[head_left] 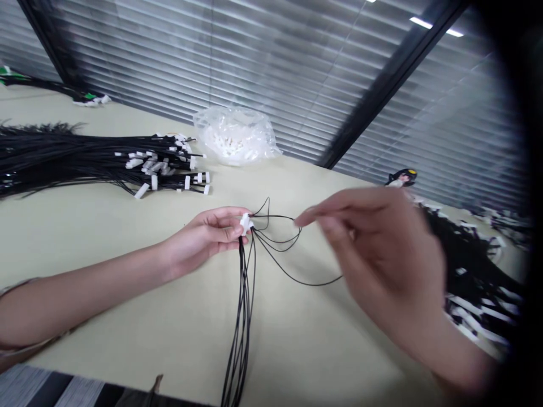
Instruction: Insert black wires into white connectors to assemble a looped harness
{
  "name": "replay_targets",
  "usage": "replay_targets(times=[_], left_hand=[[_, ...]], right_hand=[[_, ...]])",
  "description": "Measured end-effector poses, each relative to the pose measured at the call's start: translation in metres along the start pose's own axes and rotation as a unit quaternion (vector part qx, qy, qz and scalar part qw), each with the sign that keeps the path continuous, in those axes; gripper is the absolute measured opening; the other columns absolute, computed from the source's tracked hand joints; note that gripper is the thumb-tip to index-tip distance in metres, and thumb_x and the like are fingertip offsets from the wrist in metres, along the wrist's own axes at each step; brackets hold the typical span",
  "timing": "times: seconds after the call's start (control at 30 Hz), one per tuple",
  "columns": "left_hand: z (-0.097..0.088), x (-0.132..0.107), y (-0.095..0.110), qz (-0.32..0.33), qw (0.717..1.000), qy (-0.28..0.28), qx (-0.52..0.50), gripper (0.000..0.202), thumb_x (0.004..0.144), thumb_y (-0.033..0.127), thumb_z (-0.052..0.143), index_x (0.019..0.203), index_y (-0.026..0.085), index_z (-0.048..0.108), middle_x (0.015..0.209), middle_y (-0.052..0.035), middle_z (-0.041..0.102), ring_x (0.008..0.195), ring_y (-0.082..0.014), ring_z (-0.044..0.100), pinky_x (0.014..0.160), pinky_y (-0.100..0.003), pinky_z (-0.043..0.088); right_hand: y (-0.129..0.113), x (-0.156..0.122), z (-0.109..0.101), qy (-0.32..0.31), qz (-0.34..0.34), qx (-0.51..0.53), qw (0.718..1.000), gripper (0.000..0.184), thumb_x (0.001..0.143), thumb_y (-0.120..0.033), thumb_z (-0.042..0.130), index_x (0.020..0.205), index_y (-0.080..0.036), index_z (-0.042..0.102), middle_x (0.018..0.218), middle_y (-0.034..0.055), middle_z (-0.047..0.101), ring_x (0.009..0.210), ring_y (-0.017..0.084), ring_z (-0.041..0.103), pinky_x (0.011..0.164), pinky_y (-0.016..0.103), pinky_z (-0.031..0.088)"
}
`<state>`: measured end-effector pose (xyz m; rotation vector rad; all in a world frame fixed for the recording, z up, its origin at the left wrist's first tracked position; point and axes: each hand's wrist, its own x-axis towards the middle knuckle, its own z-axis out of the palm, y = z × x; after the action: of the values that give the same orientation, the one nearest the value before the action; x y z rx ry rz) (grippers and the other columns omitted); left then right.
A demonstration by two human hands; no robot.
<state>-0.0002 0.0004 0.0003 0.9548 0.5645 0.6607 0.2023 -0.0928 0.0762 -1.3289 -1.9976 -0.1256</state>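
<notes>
small white connector (245, 223), thin black wires (242, 316) hanging, some looped

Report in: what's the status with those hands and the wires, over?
Left hand pinching white connector, black wires trailing from it. Right hand at their loose loops, blurred, grip unclear. Nothing in the way.

No txt, nos. or logos I can read anywhere. White connector (245, 222) pinched in my left hand (203, 237): no marking legible. White end pieces on the black wire bundle (85, 158) at far left: too small & blurry to tell. Clear plastic bag (235, 135) of white parts: no print legible.
</notes>
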Motion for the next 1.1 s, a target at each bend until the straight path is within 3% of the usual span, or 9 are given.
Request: replay_targets(times=[0.13,0.33,0.43,0.63,0.83,1.1], left_hand=[[0.001,-0.001,0.001,0.002,1.000,-0.015,0.007,0.026,0.076,0.016,0.065,0.102,0.023,0.064,0.090,0.0002,0.063,0.080,-0.0118,0.059,0.082,-0.028,0.041],[0.002,-0.002,0.001,0.012,0.999,-0.034,0.032,0.027,0.077,0.016,0.064,0.103,0.022,0.063,0.091,-0.0007,0.061,0.080,-0.0129,0.058,0.078,-0.027,0.040],[0.002,-0.002,0.001,0.011,0.999,-0.037,0.028,0.027,0.077,0.015,0.064,0.103,0.023,0.063,0.091,-0.0008,0.061,0.080,-0.0132,0.058,0.078,-0.028,0.040],[0.003,-0.002,0.000,0.011,0.999,-0.038,0.034,0.027,0.077,0.015,0.063,0.103,0.023,0.063,0.092,-0.0009,0.062,0.080,-0.0136,0.058,0.078,-0.028,0.040],[0.003,-0.003,0.000,0.022,0.997,-0.052,0.051,0.027,0.078,0.015,0.062,0.104,0.022,0.063,0.094,-0.0016,0.061,0.080,-0.0131,0.057,0.076,-0.027,0.039],[0.003,-0.004,0.000,0.031,0.996,-0.052,0.066,0.027,0.078,0.017,0.063,0.104,0.023,0.064,0.095,-0.0017,0.063,0.080,-0.0132,0.058,0.079,-0.028,0.040]], right_hand=[[-0.001,0.002,0.022,-0.043,-0.072,-0.012,0.996,0.010,0.083,-0.018,0.051,0.090,-0.018,0.058,0.081,-0.0020,0.056,0.071,-0.003,0.047,0.068,0.008,0.039],[0.015,-0.001,0.038,-0.056,-0.043,-0.027,0.997,0.013,0.085,-0.019,0.047,0.094,-0.019,0.056,0.086,-0.0033,0.055,0.073,-0.003,0.045,0.066,0.008,0.035],[0.015,-0.003,0.040,-0.053,-0.052,-0.068,0.995,0.016,0.086,-0.021,0.045,0.100,-0.021,0.053,0.085,-0.0056,0.055,0.073,-0.002,0.045,0.065,0.009,0.034],[0.016,-0.006,0.041,-0.027,-0.069,-0.133,0.988,0.007,0.084,-0.024,0.050,0.088,-0.020,0.054,0.068,-0.0076,0.052,0.060,-0.002,0.040,0.059,0.012,0.028],[0.018,-0.007,0.045,-0.018,-0.054,-0.117,0.991,0.009,0.082,-0.024,0.052,0.089,-0.020,0.056,0.078,-0.0077,0.057,0.065,-0.004,0.047,0.060,0.010,0.030],[0.016,-0.009,0.046,-0.002,-0.077,-0.123,0.989,0.009,0.080,-0.022,0.054,0.087,-0.018,0.057,0.077,-0.0053,0.057,0.069,-0.003,0.050,0.063,0.009,0.033]])
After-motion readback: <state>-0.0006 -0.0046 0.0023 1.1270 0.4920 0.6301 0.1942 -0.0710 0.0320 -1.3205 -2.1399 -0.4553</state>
